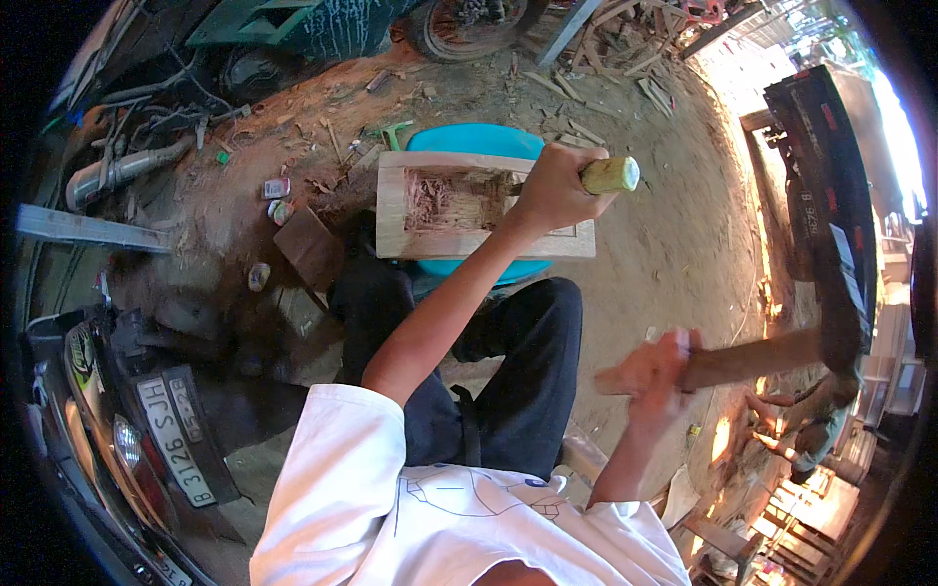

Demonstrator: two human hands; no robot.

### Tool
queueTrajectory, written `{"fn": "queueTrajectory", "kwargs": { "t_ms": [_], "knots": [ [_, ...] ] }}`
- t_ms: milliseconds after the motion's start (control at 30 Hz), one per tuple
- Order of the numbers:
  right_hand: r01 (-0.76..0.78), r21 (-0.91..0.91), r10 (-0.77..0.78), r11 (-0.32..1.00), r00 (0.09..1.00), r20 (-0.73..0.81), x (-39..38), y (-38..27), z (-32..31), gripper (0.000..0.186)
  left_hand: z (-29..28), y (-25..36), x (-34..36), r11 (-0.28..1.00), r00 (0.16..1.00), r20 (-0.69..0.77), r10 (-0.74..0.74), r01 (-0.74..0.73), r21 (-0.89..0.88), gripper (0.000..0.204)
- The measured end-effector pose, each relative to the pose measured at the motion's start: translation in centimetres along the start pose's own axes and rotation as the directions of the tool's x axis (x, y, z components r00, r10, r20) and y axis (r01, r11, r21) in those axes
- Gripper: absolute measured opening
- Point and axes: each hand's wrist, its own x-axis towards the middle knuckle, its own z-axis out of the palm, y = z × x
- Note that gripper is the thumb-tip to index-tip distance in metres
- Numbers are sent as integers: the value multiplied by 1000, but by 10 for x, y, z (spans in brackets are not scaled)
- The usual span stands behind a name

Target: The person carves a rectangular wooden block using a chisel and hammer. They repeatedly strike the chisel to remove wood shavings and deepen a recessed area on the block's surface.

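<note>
A pale wooden block with a rough rectangular hollow lies across a round blue stool in front of my knees. Closed around a chisel with a yellowish round handle, my left hand is over the block's right part. The chisel's blade points left into the hollow, partly hidden by the hand. Off to the right, my right hand grips a thick brown wooden mallet, raised apart from the block. Motion smears that hand and the mallet, and its far end merges with a dark shape behind.
Wood scraps and chips litter the dirt floor. Left of my legs are a brown wood piece and crumpled cups. A motorcycle stands at lower left. Another person sits at far right, near a dark vehicle panel.
</note>
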Motion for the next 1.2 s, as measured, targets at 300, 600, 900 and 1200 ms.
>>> {"fn": "queueTrajectory", "kwargs": {
  "t_ms": [300,600,900,1200],
  "knots": [
    [-129,-66,131,989,991,18,0,-37,13,21,1,-5,1,996,998,9,57,-58,69,20],
    [-178,-341,197,923,980,21,14,-30,7,18,-8,-3,-4,1000,999,-43,11,-11,1,14],
    [-305,-483,363,821,931,29,27,-19,7,20,-11,-2,1,996,1000,1,-20,20,90,16],
    [-312,-370,329,875,944,-18,29,-5,2,18,-2,-3,1,999,998,-58,7,-10,-47,18]
  ]
}}
